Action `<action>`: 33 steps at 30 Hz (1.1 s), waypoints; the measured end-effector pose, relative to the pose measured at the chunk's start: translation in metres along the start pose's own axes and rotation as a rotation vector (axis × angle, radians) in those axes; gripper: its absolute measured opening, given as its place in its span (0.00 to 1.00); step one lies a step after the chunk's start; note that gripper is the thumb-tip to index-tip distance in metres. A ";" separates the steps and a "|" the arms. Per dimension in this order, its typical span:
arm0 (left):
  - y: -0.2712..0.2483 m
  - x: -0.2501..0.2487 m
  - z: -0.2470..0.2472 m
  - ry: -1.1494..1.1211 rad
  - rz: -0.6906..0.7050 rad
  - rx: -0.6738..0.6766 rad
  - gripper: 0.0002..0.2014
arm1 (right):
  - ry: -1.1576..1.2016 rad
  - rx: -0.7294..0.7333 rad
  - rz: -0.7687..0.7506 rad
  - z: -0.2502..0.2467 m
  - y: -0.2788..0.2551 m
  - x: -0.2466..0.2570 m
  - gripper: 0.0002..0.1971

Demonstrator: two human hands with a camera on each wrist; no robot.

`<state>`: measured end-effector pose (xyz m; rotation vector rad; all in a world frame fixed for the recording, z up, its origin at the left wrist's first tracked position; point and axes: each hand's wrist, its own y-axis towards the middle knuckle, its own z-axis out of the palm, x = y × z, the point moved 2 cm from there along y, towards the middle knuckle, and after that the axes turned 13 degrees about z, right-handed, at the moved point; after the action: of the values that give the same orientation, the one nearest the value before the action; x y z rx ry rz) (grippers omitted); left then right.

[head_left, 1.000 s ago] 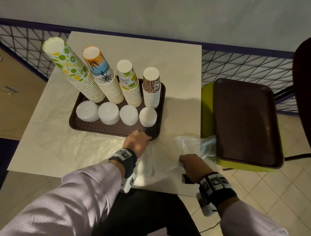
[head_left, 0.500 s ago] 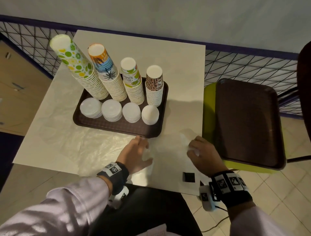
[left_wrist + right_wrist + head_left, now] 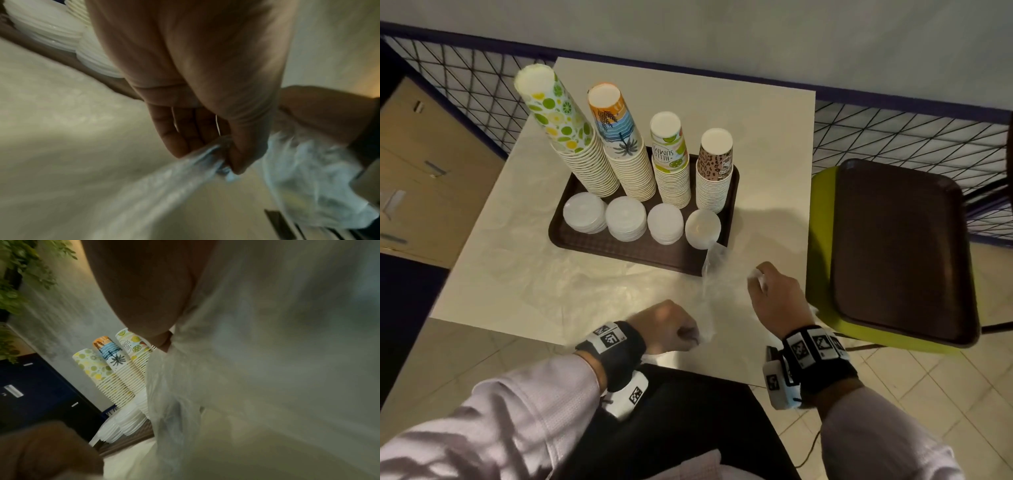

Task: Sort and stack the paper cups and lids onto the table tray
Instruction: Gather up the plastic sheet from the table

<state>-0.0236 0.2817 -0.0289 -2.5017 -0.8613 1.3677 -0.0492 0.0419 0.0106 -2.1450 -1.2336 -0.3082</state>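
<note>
Centrally, a brown tray (image 3: 626, 251) lies on the pale table (image 3: 763, 144) and carries four upright stacks of inverted paper cups along its far side: a citrus-print stack (image 3: 571, 137) at the left, leaning leftward, then a palm-print stack (image 3: 625, 147), a "Hello Summer" stack (image 3: 671, 164) and a leopard-print stack (image 3: 714, 174) at the right. Four low stacks of white lids (image 3: 625, 217) stand in a row along the tray's near side, one before each cup stack. Near the table's front edge, the left hand (image 3: 666, 327) is curled into a fist, its fingers (image 3: 180, 134) and thumb pinching a gathered end of a clear plastic bag (image 3: 709, 284); the left wrist view shows the film bunched between them. To the right, the right hand (image 3: 774, 298) grips another part of the same bag, fingers folded around crumpled film, though the right wrist view is largely veiled by blurred plastic and shows no detail of the fingers. Between the hands the bag rises off the table, its upper corner reaching the tray's near right corner, just beside the rightmost lid stack. Beside the table, a second brown tray (image 3: 900, 253) rests on a yellow-green chair seat (image 3: 822, 219). Thin translucent sheeting (image 3: 524, 274) covers the table's left portion.
</note>
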 end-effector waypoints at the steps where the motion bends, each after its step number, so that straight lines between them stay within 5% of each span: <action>1: -0.001 -0.007 -0.006 -0.016 0.026 -0.006 0.06 | -0.005 0.012 -0.002 0.001 -0.001 0.002 0.08; 6: -0.007 -0.049 -0.048 -0.020 0.170 -0.039 0.12 | 0.036 -0.012 -0.042 -0.008 0.000 0.022 0.08; 8: -0.008 -0.059 -0.063 -0.023 0.247 -0.119 0.19 | 0.087 -0.058 -0.072 -0.018 0.001 0.034 0.09; 10: -0.009 -0.065 -0.077 -0.095 0.282 -0.291 0.14 | 0.172 -0.087 -0.098 -0.028 0.002 0.044 0.10; 14: -0.012 -0.064 -0.111 -0.176 0.044 -0.726 0.14 | 0.342 -0.217 -0.058 -0.052 -0.001 0.056 0.16; 19: -0.015 -0.058 -0.134 -0.262 -0.244 -1.061 0.15 | 0.375 -0.472 -0.147 -0.078 -0.020 0.059 0.17; 24: -0.002 -0.105 -0.129 -0.749 -0.033 -0.993 0.23 | 0.369 -0.236 -0.304 -0.049 -0.045 0.084 0.06; 27: 0.013 -0.120 -0.117 -0.850 0.001 -0.933 0.18 | 0.439 -0.022 -0.321 -0.035 -0.050 0.093 0.20; 30: 0.013 -0.121 -0.114 -0.921 0.018 -0.839 0.28 | 0.520 0.132 -0.342 -0.035 -0.045 0.094 0.28; 33: 0.008 -0.119 -0.116 -0.981 0.113 -0.799 0.25 | 0.321 -0.001 -0.359 -0.045 -0.032 0.086 0.26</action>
<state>0.0242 0.2237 0.1199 -2.2123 -1.7170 2.8155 -0.0258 0.0845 0.1003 -1.7774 -1.4157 -0.7731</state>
